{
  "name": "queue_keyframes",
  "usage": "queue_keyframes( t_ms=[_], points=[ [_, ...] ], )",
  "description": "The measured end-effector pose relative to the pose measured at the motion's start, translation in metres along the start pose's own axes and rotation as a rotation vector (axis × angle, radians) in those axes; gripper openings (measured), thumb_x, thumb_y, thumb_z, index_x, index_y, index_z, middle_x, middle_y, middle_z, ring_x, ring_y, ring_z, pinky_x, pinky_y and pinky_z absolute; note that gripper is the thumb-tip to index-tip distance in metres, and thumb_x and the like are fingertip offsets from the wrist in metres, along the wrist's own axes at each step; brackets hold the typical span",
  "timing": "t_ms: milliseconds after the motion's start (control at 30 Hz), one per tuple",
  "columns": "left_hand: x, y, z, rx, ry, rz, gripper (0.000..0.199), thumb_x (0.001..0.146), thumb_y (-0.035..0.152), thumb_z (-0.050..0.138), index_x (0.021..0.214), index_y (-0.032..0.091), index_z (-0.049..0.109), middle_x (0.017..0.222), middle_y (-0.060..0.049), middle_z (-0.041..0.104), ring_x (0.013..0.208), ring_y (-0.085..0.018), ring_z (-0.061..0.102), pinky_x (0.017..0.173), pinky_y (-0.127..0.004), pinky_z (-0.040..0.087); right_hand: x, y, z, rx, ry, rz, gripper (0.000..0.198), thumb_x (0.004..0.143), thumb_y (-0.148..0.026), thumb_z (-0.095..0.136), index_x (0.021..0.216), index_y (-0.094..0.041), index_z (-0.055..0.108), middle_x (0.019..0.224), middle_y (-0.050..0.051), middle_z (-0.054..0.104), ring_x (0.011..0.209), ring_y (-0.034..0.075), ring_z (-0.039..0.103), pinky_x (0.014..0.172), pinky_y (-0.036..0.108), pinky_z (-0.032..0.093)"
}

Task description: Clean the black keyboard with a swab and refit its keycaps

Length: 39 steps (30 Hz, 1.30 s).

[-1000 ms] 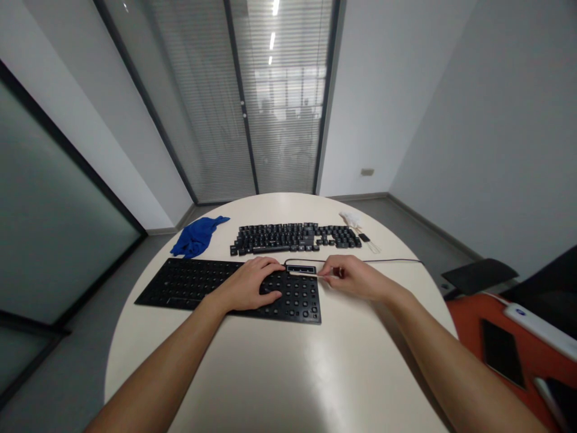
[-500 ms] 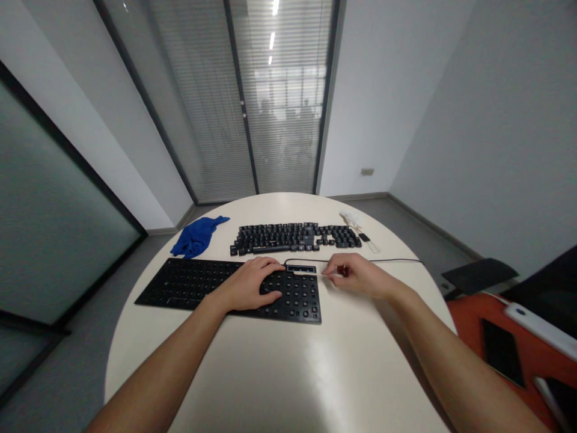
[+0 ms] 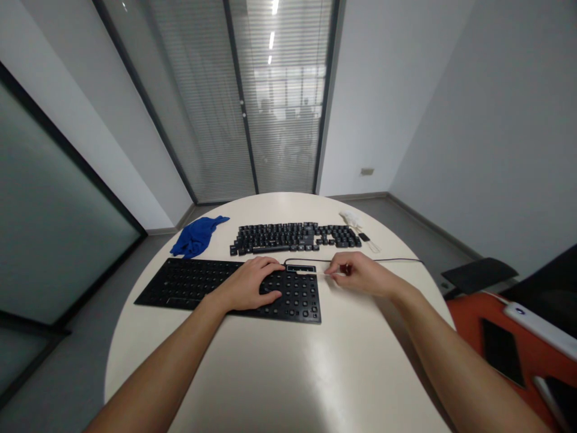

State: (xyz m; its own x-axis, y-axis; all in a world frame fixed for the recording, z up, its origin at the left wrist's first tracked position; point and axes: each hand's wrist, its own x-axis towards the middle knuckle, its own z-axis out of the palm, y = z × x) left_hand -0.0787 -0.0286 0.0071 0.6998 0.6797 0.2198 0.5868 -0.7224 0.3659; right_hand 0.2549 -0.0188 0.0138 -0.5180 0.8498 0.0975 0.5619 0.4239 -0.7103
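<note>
My left hand [image 3: 253, 284] lies flat on the right half of a black keyboard base [image 3: 187, 282], its thumb apart from the fingers. Small key sockets show across the base where the keycaps are off. Between the pinched fingertips of my right hand [image 3: 356, 273] is a thin white cotton swab [image 3: 319, 273]. The swab points left, its tip over the base's upper right corner, just below a dark panel with a light outline [image 3: 301, 268]. Whether the tip touches the base I cannot tell.
Loose black keycaps [image 3: 279, 236] lie in rows behind the base. A blue cloth [image 3: 198, 236] is at the back left. A white packet [image 3: 351, 220] and a small wire tool [image 3: 365, 239] lie back right. A black cable [image 3: 399, 260] runs right. A phone [image 3: 502, 352] rests on an orange seat.
My right hand has shifted slightly to the right with the cotton swab. My left hand and the keyboard base have stayed in place.
</note>
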Motion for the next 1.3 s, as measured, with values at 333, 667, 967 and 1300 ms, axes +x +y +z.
queue_keyframes(
  t_ms=[333,667,967,1300],
  points=[
    [-0.001,0.000,0.000,-0.007,-0.002,-0.012,0.052,0.087,0.039,0.069,0.136,0.027,0.055,0.139,-0.010,0.057,0.128,-0.030,0.053,0.112,-0.048,0.042,-0.002,-0.003,-0.004,-0.001,-0.009,0.009,0.016,0.077,-0.020,0.065,0.088,-0.019,0.077,0.084,0.004,0.075,0.068,0.016,0.058,0.063,0.028,0.043],
    [-0.001,0.000,0.000,-0.011,-0.005,-0.014,0.052,0.087,0.039,0.069,0.136,0.027,0.055,0.138,-0.010,0.057,0.128,-0.030,0.053,0.111,-0.049,0.043,-0.004,0.002,-0.009,0.022,-0.023,-0.017,0.015,0.077,-0.021,0.065,0.086,-0.019,0.077,0.083,0.004,0.074,0.071,0.018,0.061,0.065,0.029,0.044],
    [-0.002,-0.001,-0.001,0.005,-0.013,-0.013,0.051,0.088,0.039,0.068,0.136,0.026,0.055,0.139,-0.010,0.057,0.128,-0.030,0.053,0.112,-0.049,0.043,-0.005,0.006,-0.012,0.030,-0.025,0.016,0.013,0.076,-0.022,0.067,0.084,-0.019,0.076,0.082,0.004,0.075,0.070,0.018,0.061,0.063,0.029,0.044],
    [-0.003,-0.001,-0.001,0.015,-0.016,-0.013,0.051,0.088,0.039,0.068,0.135,0.025,0.055,0.138,-0.010,0.057,0.127,-0.030,0.053,0.112,-0.049,0.043,-0.008,0.003,-0.015,0.050,-0.045,0.070,0.014,0.075,-0.023,0.065,0.083,-0.018,0.075,0.080,0.004,0.074,0.069,0.018,0.060,0.062,0.029,0.044]
  ],
)
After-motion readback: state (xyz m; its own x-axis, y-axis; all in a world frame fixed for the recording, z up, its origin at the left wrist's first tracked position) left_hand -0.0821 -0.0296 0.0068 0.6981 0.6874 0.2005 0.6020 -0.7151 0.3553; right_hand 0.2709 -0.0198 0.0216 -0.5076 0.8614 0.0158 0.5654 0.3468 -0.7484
